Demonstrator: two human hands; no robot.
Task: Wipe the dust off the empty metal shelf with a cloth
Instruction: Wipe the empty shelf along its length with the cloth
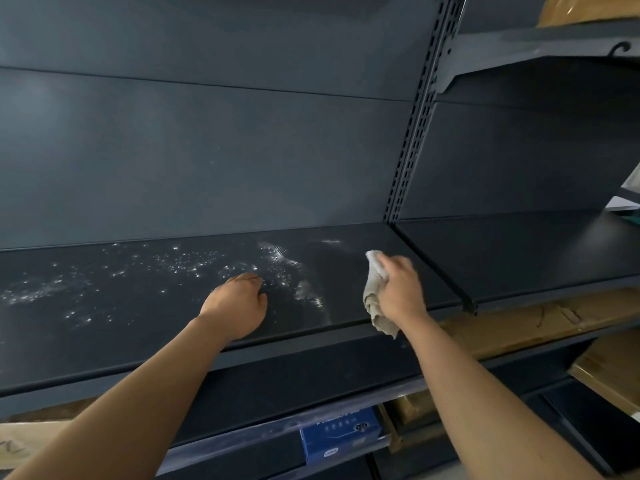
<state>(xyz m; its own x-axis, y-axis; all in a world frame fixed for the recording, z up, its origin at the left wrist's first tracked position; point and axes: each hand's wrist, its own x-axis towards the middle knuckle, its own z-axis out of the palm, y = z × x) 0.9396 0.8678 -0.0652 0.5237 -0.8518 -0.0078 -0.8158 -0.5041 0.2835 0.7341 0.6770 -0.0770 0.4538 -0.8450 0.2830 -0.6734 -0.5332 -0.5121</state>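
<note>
Dusty shelf [104,299]: cloth [374,292] bunched in right hand [400,289].

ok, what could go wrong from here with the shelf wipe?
1. The dust lies mostly left of the cloth; the right hand holds it bunched, so a stroke may push specks into streaks rather than lift them.
2. The left hand rests on the dusty shelf, so it may smear dust and block the wipe path.
3. The cloth's tail hangs over the front edge, so dust could drop onto the blue box below.
</note>
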